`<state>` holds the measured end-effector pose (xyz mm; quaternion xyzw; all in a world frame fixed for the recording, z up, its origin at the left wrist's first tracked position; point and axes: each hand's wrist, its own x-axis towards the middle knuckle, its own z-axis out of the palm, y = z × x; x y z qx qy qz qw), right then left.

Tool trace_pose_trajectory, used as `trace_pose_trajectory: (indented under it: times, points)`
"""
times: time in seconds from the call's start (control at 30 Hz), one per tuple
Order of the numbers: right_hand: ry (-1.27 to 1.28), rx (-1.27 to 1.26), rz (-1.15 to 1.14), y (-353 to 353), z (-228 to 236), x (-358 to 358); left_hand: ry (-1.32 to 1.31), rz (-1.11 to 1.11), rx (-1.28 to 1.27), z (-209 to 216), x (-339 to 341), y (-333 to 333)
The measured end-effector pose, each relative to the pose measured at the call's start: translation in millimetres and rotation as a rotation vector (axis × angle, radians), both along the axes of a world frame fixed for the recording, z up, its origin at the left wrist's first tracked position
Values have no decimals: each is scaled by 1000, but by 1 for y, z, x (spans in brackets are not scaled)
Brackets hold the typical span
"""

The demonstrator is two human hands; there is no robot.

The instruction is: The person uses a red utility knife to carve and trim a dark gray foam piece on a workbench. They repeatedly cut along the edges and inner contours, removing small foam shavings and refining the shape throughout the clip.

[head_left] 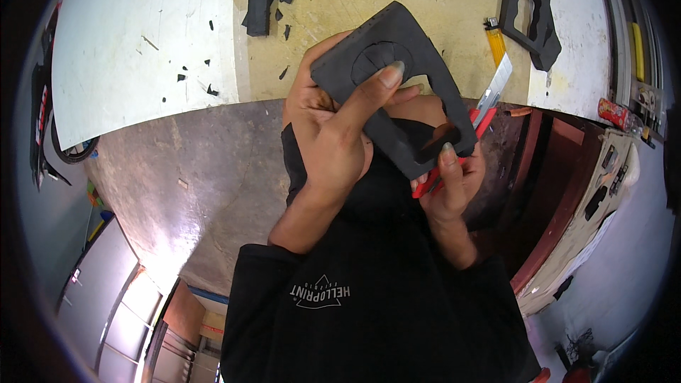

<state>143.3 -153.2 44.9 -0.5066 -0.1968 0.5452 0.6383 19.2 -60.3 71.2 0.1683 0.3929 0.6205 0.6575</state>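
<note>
Head view: near one o'clock, the foam block (427,54) is gripped by fingers of the left hand (333,128); its edge (464,142) and the red knife (486,106), by the right hand (454,188). The scored circle (368,62) is best pressed evenly, blade (499,82) angled clear.

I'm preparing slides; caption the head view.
Left hand holds dark rectangular foam block; right hand grips it and a red utility knife.

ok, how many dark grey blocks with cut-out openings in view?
2. One dark grey block in the left hand, right hand touching it; second block on the table, upper right. Others might be hidden.
</note>
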Motion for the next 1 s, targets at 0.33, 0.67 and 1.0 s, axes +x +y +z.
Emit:
trace_pose_trajectory:
  times: [0.33, 0.67, 1.0]
  points:
    - [-315, 79, 153, -12, -12, 6, 264, -217, -23, -12, -13, -1]
    - [-422, 168, 76, 12, -5, 64, 944, -882, 349, -9, -30, 75]
    - [42, 214, 106, 14, -6, 88, 1350, -1262, 833, -18, 7, 144]
